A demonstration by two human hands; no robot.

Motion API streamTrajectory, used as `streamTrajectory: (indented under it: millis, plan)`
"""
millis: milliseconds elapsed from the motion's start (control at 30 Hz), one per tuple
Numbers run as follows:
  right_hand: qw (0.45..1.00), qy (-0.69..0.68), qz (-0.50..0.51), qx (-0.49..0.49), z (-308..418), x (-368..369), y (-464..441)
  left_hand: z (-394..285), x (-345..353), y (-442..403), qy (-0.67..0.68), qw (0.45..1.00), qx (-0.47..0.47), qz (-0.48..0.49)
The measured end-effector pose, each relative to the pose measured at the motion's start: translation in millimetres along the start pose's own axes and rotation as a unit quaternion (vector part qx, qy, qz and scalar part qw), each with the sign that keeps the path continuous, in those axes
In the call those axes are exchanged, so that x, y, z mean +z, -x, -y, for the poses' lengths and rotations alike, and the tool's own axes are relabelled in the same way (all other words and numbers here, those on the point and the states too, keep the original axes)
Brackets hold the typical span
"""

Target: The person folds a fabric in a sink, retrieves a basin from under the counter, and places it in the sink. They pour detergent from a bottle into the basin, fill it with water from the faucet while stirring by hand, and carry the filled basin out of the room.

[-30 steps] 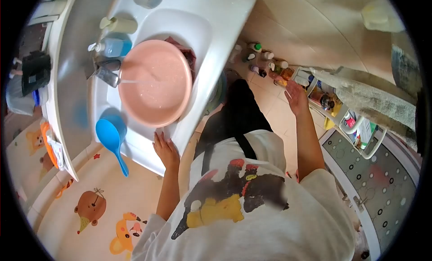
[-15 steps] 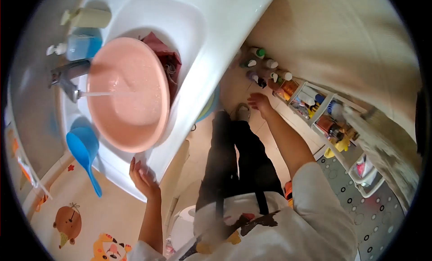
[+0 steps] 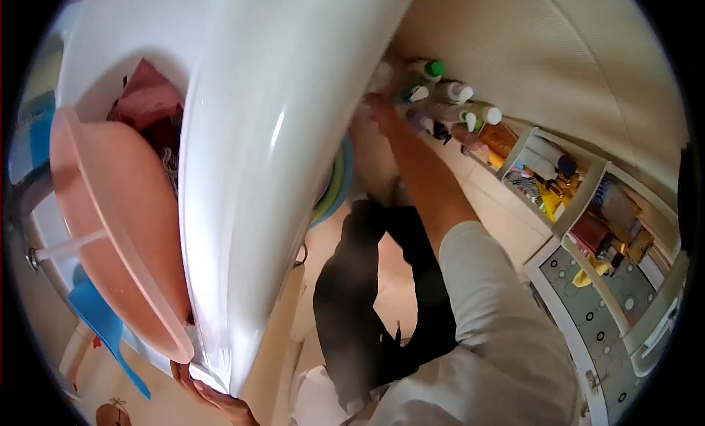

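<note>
My left hand (image 3: 213, 398) rests at the near corner of the white sink (image 3: 242, 161), its fingers stretched out along the edge, just below the rim of a pink basin (image 3: 139, 220). Water runs from the faucet (image 3: 33, 258) into that basin, which sits in the sink. Past the sink's outer side, my right hand (image 3: 377, 106) reaches down low beside several bottles on the floor, close to a white pump bottle (image 3: 415, 94). Blur and shadow hide its fingers, so I cannot make out whether it holds anything.
A dark red cloth or bag (image 3: 150, 99) lies behind the basin. A blue ladle (image 3: 103, 327) is at the sink's left edge. Blue and green basins (image 3: 338, 183) stand under the sink. A white rack (image 3: 580, 198) with toiletries is on the right.
My view has leaned toward the floor on the right. The right hand has reached farther out to the bottles. My left hand has stayed at the sink's corner.
</note>
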State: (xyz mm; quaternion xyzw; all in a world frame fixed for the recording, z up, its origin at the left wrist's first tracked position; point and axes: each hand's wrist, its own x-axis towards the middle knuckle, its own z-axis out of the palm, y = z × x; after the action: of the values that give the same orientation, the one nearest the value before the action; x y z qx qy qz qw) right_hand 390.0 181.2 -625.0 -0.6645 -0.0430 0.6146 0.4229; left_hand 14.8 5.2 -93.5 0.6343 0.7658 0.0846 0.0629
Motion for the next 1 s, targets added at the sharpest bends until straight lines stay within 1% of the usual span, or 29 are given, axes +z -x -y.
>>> streamTrajectory:
  millis: [100, 133, 233, 267, 367, 400, 500, 600, 667, 733, 833, 867, 933, 967, 1000]
  plan:
    - [1.0, -0.01, -0.002, 0.002, -12, -1, -10, 14, -6, 3, -0.019, 0.996, 0.081, 0.027]
    - [1.0, -0.017, -0.008, 0.003, -14, -8, -11, 2, -2, 3, 0.001, 1.0, 0.005, 0.01]
    - [0.999, -0.023, -0.022, 0.006, -15, -16, -11, 2, -3, 4, -0.003, 1.0, -0.021, 0.006]
    - [0.999, -0.025, -0.026, 0.009, -16, -19, -12, 3, -5, 4, -0.018, 1.0, -0.007, 0.019]
    - [0.999, -0.025, -0.037, 0.012, -20, -23, -17, 7, -3, 6, 0.025, 0.999, -0.013, 0.017]
    - [0.999, -0.022, -0.04, 0.014, -22, -26, -17, 10, -2, 7, 0.068, 0.997, -0.02, 0.013]
    - [0.999, -0.01, -0.046, 0.011, -23, -29, -20, 22, -4, 13, 0.094, 0.995, -0.023, 0.008]
    - [0.999, 0.002, -0.048, 0.012, -25, -31, -19, 23, -6, 14, 0.046, 0.999, -0.01, -0.005]
    - [0.999, 0.022, -0.048, 0.012, -26, -35, -15, 10, -4, 10, 0.052, 0.999, -0.009, 0.005]
    - [0.998, 0.049, -0.048, 0.012, -25, -41, -9, -4, 0, 1, 0.036, 0.999, -0.002, 0.008]
    - [0.992, 0.112, -0.049, 0.006, -26, -52, 7, -3, -2, 2, 0.02, 1.0, -0.017, 0.015]
    - [0.988, 0.143, -0.051, 0.001, -30, -57, 14, -5, -1, 0, 0.019, 1.0, 0.004, 0.015]
    - [0.967, 0.245, -0.064, -0.013, -44, -69, 32, -2, -3, 2, -0.001, 1.0, 0.021, -0.003]
    - [0.953, 0.292, -0.072, -0.024, -39, -70, 53, 0, -2, 3, -0.011, 0.999, 0.029, -0.013]
    - [0.931, 0.361, -0.054, 0.005, -34, -73, 75, 0, -2, 5, -0.007, 0.999, 0.035, -0.026]
